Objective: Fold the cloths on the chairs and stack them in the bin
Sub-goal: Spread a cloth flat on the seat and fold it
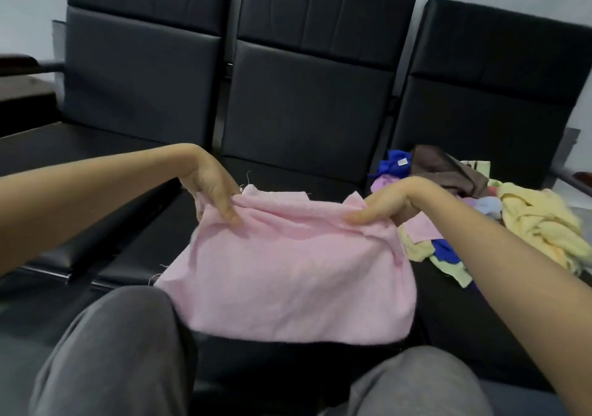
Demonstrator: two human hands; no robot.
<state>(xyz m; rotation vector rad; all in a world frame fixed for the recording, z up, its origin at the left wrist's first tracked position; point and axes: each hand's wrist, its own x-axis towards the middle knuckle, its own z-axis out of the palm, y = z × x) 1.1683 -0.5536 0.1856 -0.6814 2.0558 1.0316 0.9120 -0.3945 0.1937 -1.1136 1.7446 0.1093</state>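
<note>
Grey-trousered knees (pixel 121 351) sit just in front of the middle chair (pixel 304 111); the pink cloth (pixel 288 281) lies spread on that chair's seat, its near edge reaching the seat's front lip; the left hand (pixel 214 191) pinches the cloth's far edge toward the chair's left side, thumb on top and fingers curled under; the right hand (pixel 381 204) pinches the same edge toward the chair's right side in like fashion. The fabric sags and wrinkles between the two grips, so it looks light, soft and limp, with no stiffness to hold a crease; loose threads show at the edges. Holding it at the corners, taut between both hands, seems best for a square fold. A pile of unfolded cloths (pixel 512 217) lies on the seat right of the middle chair; no bin is in view.
</note>
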